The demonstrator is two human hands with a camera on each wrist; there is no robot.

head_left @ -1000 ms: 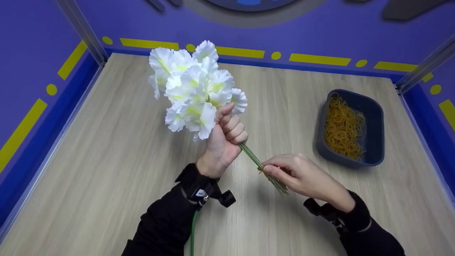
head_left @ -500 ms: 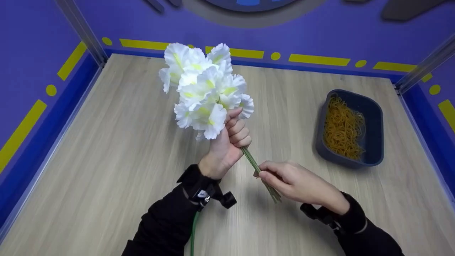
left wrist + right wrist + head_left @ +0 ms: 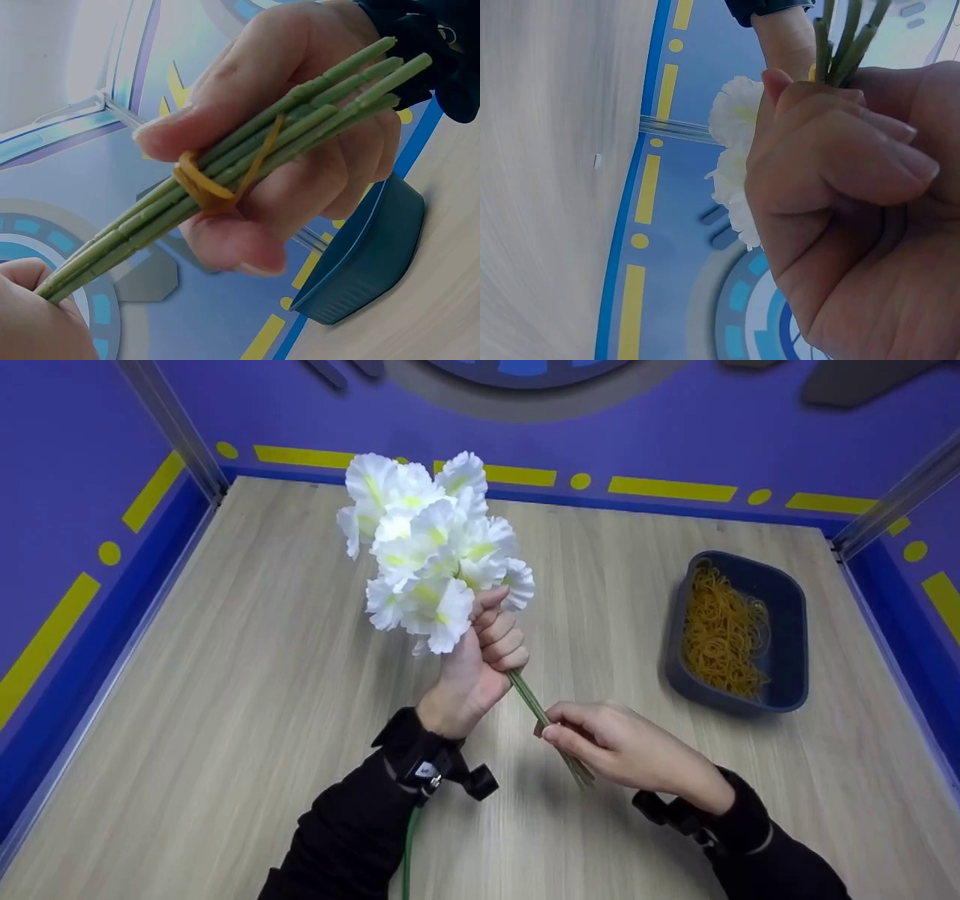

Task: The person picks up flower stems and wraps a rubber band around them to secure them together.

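A bunch of white artificial flowers (image 3: 427, 555) with yellow-green centres tilts to the upper left above the table. Just below the blooms, my left hand (image 3: 480, 667) grips the green stems (image 3: 527, 694) in a fist. Lower down, my right hand (image 3: 619, 742) pinches the same stems between thumb and fingers. An orange rubber band (image 3: 206, 187) wraps the stems at the right fingertips, with one loop slanting across towards the cut ends, as the left wrist view shows. In the right wrist view, the right hand's fingers hide most of the band.
A dark blue-grey plastic box (image 3: 787, 645) with a heap of orange rubber bands (image 3: 720, 637) stands at the right of the wooden table (image 3: 247, 660). Blue panels (image 3: 645, 442) with yellow marks enclose the back and sides. A green cable (image 3: 409, 847) runs beside the left forearm.
The flowers and left hand have shifted slightly right since a second ago. My right hand has moved a little left and down, still pinching the stems. Over the last half second, little differs.
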